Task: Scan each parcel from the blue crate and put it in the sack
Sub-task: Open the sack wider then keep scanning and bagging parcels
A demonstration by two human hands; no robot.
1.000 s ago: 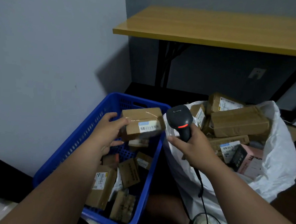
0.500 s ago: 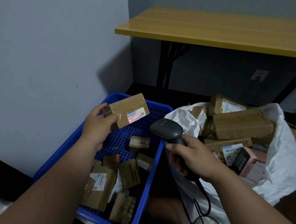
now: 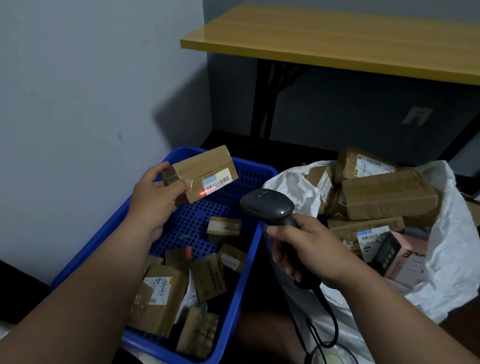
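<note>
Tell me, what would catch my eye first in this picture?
Probably the red line of light on the cardboard parcel, held up by the left hand over the blue crate. The right hand grips a black scanner aimed at it. To the right, a white sack bulges with brown boxes.

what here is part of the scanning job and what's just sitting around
Job: held parcel, left hand, scanner, right hand, blue crate, white sack.
Idle: wooden table, wall socket.
</note>
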